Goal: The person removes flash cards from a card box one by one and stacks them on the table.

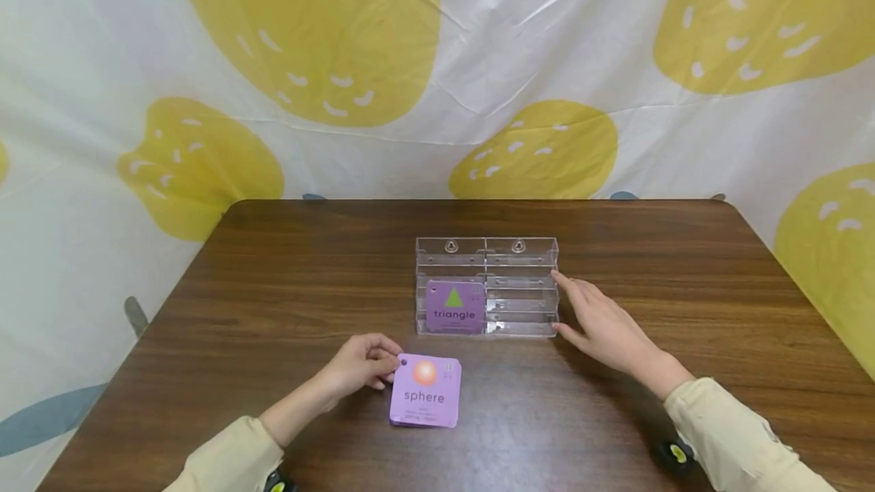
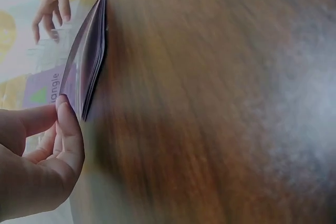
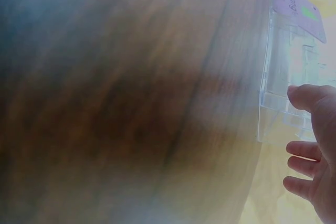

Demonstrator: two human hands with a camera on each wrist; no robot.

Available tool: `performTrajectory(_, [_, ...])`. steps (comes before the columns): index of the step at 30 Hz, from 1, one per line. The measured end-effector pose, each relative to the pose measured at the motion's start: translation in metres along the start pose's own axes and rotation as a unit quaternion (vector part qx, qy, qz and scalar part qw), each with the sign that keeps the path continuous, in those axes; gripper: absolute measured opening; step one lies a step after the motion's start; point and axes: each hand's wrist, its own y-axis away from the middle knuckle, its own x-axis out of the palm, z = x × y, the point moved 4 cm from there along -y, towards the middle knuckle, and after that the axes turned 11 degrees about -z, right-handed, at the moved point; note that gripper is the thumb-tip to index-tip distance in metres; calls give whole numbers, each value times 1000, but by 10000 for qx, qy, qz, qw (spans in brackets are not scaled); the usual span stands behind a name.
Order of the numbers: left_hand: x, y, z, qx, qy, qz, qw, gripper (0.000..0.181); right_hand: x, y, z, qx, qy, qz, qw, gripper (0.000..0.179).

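Tabletop edge point(image 1: 383, 203) runs well beyond the clear rack point(image 1: 519, 284) at twelve o'clock. At seven, left hand point(image 1: 362, 364) pinches one sphere flashcard point(image 1: 424, 398); right hand point(image 1: 604, 326), fingers extended, touches the rack's three-o'clock side. One triangle flashcard point(image 1: 455, 308) sits inside.

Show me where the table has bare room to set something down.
Bare table lies left of the rack, beyond the left hand; between the sphere cards and the right sleeve; and right of the right hand. It is tight between cards and rack, and at the rack's right edge by the right hand.
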Motion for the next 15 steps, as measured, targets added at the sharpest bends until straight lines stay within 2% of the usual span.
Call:
performTrajectory(6, [-1,-1,2,180,-183,-60,9997,20,-1,0,1,-34,29,-24,10000,73])
performTrajectory(15, [-4,-2,4,195,-338,-147,9991,18,-1,-2,2,-344,201,-278,9988,73])
